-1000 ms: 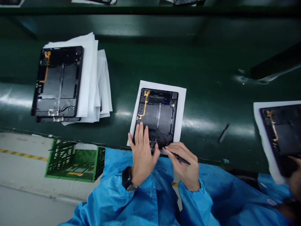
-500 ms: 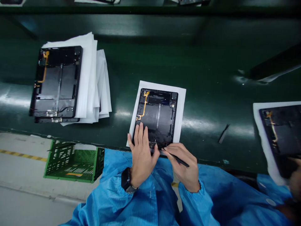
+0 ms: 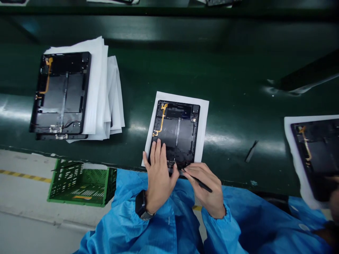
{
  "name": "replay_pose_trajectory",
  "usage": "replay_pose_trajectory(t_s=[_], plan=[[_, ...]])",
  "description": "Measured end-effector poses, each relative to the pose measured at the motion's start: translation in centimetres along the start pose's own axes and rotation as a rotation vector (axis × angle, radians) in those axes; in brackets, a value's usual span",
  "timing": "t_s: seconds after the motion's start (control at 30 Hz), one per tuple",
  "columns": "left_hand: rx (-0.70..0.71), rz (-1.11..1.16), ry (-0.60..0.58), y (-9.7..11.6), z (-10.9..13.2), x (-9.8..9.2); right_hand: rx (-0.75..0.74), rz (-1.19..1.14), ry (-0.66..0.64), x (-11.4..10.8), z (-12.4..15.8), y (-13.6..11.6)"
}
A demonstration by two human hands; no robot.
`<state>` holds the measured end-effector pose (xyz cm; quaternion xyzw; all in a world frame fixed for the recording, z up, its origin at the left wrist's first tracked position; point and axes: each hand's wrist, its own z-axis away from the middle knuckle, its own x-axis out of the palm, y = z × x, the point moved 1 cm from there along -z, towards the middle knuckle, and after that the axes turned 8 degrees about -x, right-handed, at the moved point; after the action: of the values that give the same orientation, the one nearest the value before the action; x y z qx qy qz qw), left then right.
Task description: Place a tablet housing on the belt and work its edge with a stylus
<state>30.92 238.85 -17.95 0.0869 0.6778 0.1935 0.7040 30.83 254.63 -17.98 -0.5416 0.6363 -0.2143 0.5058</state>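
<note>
An opened tablet (image 3: 171,130) with a yellow flex cable lies on a white foam sheet (image 3: 203,113) in front of me. My left hand (image 3: 159,176) rests on its lower left part, fingers stretched out flat, the thumb by a small circuit board (image 3: 170,163) at the near edge. Pinched in my right hand (image 3: 208,187) is a pair of black tweezers (image 3: 202,184). Their tip points at the tablet's lower edge, close to my left thumb, and is partly hidden by my fingers.
On the left stand stacked tablet housings (image 3: 62,91) with white sheets (image 3: 102,88). Another pair of tweezers (image 3: 251,151) lies to the right. A co-worker's hand (image 3: 334,197) touches another tablet (image 3: 319,151) at far right. Below the bench edge sits a green crate (image 3: 79,183).
The tweezers and my right hand have shifted very slightly at the tablet's near edge. My left hand keeps its place on the tablet. The whole view has moved a little.
</note>
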Motion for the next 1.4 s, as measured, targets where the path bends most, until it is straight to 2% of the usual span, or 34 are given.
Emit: replay_pose_trajectory(t_s=[0.2,0.4,0.63,1.13,1.4], plan=[[0.005,-0.007,0.003,-0.1,0.0,0.1,-0.014,-0.011,-0.011,-0.3,0.0,0.6],[0.004,-0.004,0.000,-0.2,0.0,0.1,0.042,-0.094,0.061,-0.5,-0.1,0.7],[0.017,0.005,0.013,-0.1,0.0,0.1,0.067,-0.048,0.048,0.0,0.2,0.7],[0.008,-0.002,0.003,-0.1,0.0,0.1,0.068,-0.055,0.031,-0.2,0.0,0.7],[0.005,-0.003,-0.003,-0.1,0.0,0.2,0.066,-0.015,0.054,-1.1,-0.6,0.9]])
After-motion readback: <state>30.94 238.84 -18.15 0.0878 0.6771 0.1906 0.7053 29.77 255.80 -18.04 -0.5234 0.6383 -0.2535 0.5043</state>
